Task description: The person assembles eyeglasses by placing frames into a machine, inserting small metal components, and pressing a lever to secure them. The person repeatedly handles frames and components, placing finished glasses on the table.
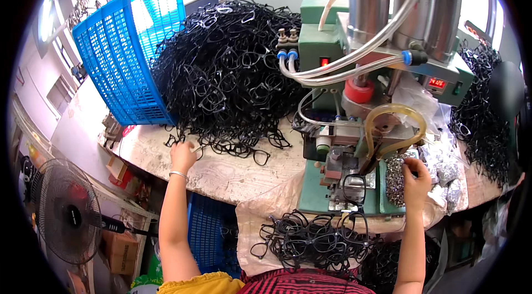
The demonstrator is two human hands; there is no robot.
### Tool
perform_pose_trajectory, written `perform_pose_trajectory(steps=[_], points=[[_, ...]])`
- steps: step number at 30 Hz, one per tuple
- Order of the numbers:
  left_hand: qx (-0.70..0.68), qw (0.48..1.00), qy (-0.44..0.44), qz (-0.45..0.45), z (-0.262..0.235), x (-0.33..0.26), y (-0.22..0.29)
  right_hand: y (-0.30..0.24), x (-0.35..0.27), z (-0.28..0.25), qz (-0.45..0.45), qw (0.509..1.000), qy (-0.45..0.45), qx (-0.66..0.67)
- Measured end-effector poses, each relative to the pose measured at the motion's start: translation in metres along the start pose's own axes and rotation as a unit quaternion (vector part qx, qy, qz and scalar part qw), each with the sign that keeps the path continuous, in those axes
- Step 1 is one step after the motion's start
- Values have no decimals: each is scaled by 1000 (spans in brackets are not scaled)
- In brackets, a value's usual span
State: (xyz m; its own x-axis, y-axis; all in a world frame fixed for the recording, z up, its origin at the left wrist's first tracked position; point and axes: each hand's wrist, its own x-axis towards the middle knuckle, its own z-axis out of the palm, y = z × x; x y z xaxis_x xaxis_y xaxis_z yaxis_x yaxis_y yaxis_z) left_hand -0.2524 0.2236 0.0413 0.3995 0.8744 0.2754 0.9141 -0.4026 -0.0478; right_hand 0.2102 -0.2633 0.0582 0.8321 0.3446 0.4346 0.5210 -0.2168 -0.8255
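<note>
My left hand [183, 156] is at the near left edge of a big heap of black eyeglass frames [233, 67]. Its fingers are closed round one of the loose frames there. Over a green tray [382, 186] of small metal parts [395, 180] is my right hand [417, 176], its fingers pinched together; whatever is between them is too small to name. Left of that tray stands a green press machine [327, 45], with a black eyeglass frame [354, 186] at its metal fixture [346, 200]. More black frames [310, 238] lie in a pile on my lap cloth.
A blue plastic basket [119, 56] lies tipped at the heap's left. Clear hoses [354, 67] and a yellowish tube [418, 119] loop around the machine. Plastic bags [446, 175] sit right of the tray. A fan [69, 213] stands at far left; another blue basket [208, 227] is below the table.
</note>
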Motion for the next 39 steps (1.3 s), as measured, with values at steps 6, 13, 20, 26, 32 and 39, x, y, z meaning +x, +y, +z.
perform_pose_trajectory(steps=[6,13,20,26,32,39], points=[[-151,980,118,-56,81,-59,65,14,-25,-17,-3,997,59,-44],[-423,895,107,92,-2,-138,190,19,-77,-66,91,988,121,-17],[-687,723,43,67,-49,-114,263,-85,-19,13,-120,988,-39,85],[-766,641,-31,-39,-34,-146,269,-87,-33,44,20,975,-39,216],[-833,518,89,173,-116,-139,298,-93,-37,46,64,950,-76,294],[-740,563,159,331,-176,-119,327,-124,-48,38,99,905,-108,400]])
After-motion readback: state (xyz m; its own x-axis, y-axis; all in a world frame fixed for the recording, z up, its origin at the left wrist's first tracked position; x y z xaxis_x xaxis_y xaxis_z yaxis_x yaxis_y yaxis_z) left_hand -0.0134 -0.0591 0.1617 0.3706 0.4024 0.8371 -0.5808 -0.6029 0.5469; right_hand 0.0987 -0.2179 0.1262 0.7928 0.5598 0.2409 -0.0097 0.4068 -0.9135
